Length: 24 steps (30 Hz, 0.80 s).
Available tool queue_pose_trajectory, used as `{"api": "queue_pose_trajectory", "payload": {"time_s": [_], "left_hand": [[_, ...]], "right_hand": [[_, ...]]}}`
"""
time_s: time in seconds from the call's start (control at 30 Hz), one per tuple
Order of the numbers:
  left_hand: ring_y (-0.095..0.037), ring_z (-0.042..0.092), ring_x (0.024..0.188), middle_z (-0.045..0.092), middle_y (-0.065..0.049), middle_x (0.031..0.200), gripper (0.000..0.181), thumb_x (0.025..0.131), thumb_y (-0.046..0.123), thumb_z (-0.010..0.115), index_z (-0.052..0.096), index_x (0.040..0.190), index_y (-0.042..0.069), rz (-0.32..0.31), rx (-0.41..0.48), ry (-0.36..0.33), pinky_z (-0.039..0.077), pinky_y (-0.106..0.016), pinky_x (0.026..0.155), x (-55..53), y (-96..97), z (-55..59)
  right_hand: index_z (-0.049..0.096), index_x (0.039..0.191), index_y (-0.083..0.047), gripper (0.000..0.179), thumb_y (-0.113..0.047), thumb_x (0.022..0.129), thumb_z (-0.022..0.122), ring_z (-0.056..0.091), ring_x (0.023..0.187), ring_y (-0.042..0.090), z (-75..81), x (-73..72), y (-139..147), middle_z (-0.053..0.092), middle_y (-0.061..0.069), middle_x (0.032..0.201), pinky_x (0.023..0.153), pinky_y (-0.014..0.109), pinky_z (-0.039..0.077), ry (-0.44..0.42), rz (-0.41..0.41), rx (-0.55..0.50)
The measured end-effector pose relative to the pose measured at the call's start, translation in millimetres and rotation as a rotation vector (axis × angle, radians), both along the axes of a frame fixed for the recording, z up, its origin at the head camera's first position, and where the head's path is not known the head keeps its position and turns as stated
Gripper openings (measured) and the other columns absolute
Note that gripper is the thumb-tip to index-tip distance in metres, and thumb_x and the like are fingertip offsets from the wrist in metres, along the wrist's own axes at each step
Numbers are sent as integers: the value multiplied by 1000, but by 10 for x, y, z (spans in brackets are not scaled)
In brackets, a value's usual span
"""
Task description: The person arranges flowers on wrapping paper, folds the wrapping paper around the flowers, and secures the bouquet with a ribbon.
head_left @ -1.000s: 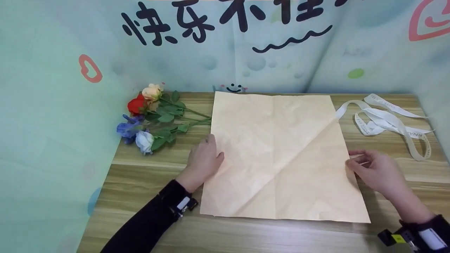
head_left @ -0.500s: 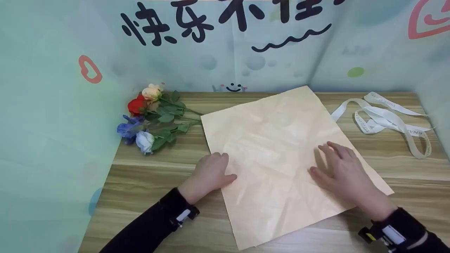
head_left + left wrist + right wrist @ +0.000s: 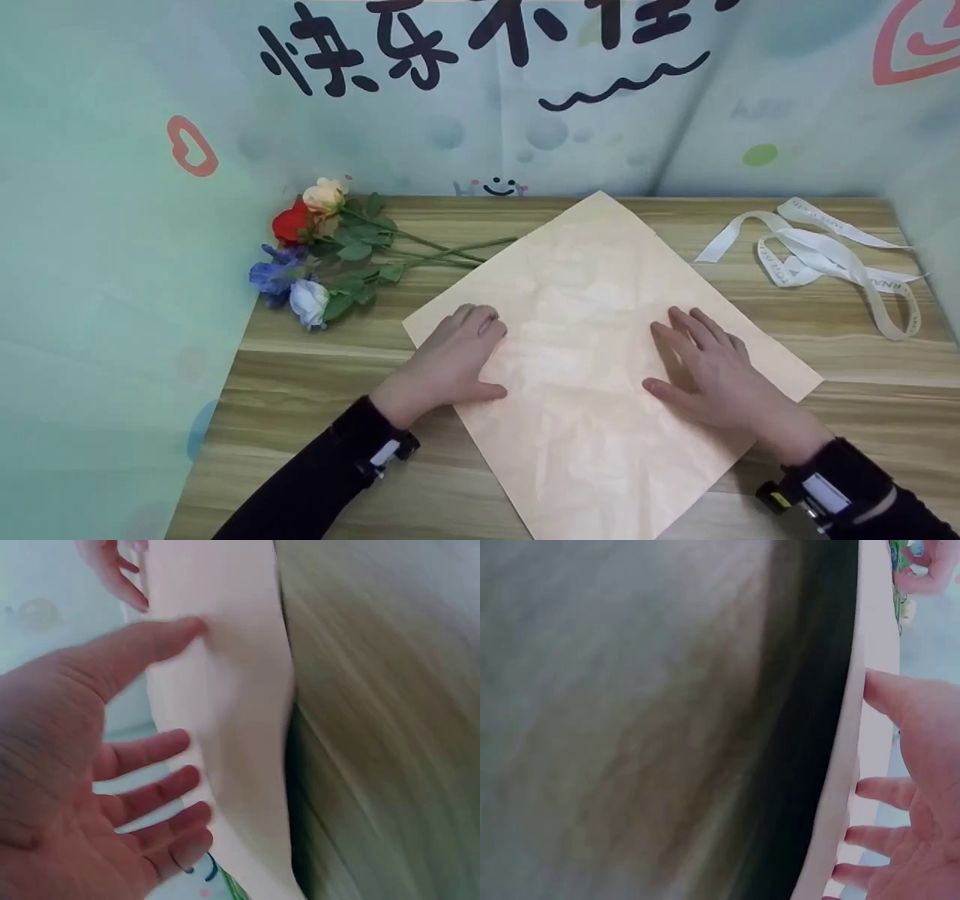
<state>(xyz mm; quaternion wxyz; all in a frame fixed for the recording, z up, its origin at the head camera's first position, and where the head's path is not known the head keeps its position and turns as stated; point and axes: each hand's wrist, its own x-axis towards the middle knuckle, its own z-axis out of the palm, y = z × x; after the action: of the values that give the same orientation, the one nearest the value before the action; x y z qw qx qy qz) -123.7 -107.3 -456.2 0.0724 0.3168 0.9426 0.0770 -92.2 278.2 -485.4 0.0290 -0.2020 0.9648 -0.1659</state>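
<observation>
Touches the paper sheet (image 3: 585,405), central on the desk (image 3: 300,390), with the left hand (image 3: 454,360) at nine o'clock and right hand (image 3: 720,375) at three, with fingers (image 3: 474,321) spread, clasping nothing. Has turned anticlockwise since half a second ago, baring more stems (image 3: 455,252) at ten. Looks tan, square-cornered, faintly wrinkled.

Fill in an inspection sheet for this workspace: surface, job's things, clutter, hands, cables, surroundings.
Surface: wood-grain tabletop.
Job's things: pale tan paper, creased, lying cornerwise; its near corner runs out of the head view.
Clutter: red flower, peach flower, blue flower and white flower on the left; white ribbon, loosely looped, on the right.
Hands: left hand and right hand at opposite sides of the paper, fingers spread, neither gripping it.
Cables: nothing seen.
Surroundings: printed backdrop behind the tabletop.
</observation>
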Motion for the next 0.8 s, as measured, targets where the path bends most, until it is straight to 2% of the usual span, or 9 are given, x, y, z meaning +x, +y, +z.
{"api": "queue_pose_trajectory", "payload": {"time_s": [0.07, 0.1, 0.13, 0.2, 0.3, 0.43, 0.53, 0.7, 0.8], "left_hand": [[-35, 30, 146, 33, -11, 157, 96, 71, 63, 77, 43, 143, 9, -6, -10, -23, 40, -52, 110, -31, -42, -43], [-36, 20, 152, 23, -11, 164, 105, 71, 66, 75, 36, 150, 9, -3, -23, -50, 34, -55, 115, -36, -64, -60], [-36, 13, 155, 15, -10, 167, 112, 72, 70, 73, 28, 155, 10, -1, -41, -78, 31, -57, 117, -36, -85, -72], [-35, 8, 156, 9, -9, 169, 119, 71, 75, 69, 20, 158, 11, 3, -63, -125, 28, -59, 118, -32, -121, -86], [-34, 11, 156, 11, -8, 169, 123, 68, 78, 69, 17, 159, 14, 7, -81, -161, 29, -63, 116, -26, -168, -83], [-29, 15, 156, 14, -3, 168, 127, 63, 80, 72, 16, 160, 18, 15, -93, -164, 30, -66, 113, -10, -227, -65], [-29, 19, 155, 16, -2, 168, 132, 58, 81, 74, 17, 159, 17, 10, -101, -162, 30, -65, 114, 1, -253, -54], [-28, 33, 144, 29, -5, 159, 136, 49, 84, 75, 28, 155, 12, -24, -124, -110, 36, -57, 112, -9, -232, -31], [-28, 32, 144, 29, -7, 157, 139, 47, 86, 74, 28, 154, 10, -47, -116, -77, 35, -54, 113, -29, -207, -41]], "right_hand": [[41, 150, -14, 78, -57, 89, 64, 22, 147, 47, -7, 6, 15, 27, 19, 162, 101, 72, 28, -3, 20, -3], [40, 151, -15, 78, -57, 89, 64, 22, 148, 46, -12, 8, 24, 26, 18, 162, 102, 71, 27, -3, 25, -4], [40, 151, -16, 78, -57, 89, 64, 21, 149, 45, -16, 10, 34, 25, 17, 163, 102, 71, 27, -3, 29, -5], [38, 153, -19, 79, -58, 88, 65, 20, 150, 43, -22, 16, 57, 22, 15, 164, 104, 71, 26, -12, 35, -12], [32, 155, -26, 86, -61, 85, 67, 16, 152, 40, -23, 38, 103, 17, 11, 167, 107, 71, 24, -40, 52, -15], [23, 158, -30, 102, -72, 77, 68, 9, 155, 38, -29, 92, 166, 9, 7, 169, 111, 70, 18, -86, 88, 20], [19, 159, -31, 110, -79, 72, 66, 6, 156, 36, -43, 121, 200, 6, 5, 169, 113, 69, 15, -90, 102, 63], [17, 159, -31, 115, -84, 69, 63, 5, 156, 36, -61, 139, 227, 5, 4, 170, 115, 68, 15, -68, 121, 108], [16, 159, -30, 115, -85, 69, 62, 5, 156, 36, -57, 162, 227, 5, 5, 169, 115, 67, 15, -64, 123, 117]]}}
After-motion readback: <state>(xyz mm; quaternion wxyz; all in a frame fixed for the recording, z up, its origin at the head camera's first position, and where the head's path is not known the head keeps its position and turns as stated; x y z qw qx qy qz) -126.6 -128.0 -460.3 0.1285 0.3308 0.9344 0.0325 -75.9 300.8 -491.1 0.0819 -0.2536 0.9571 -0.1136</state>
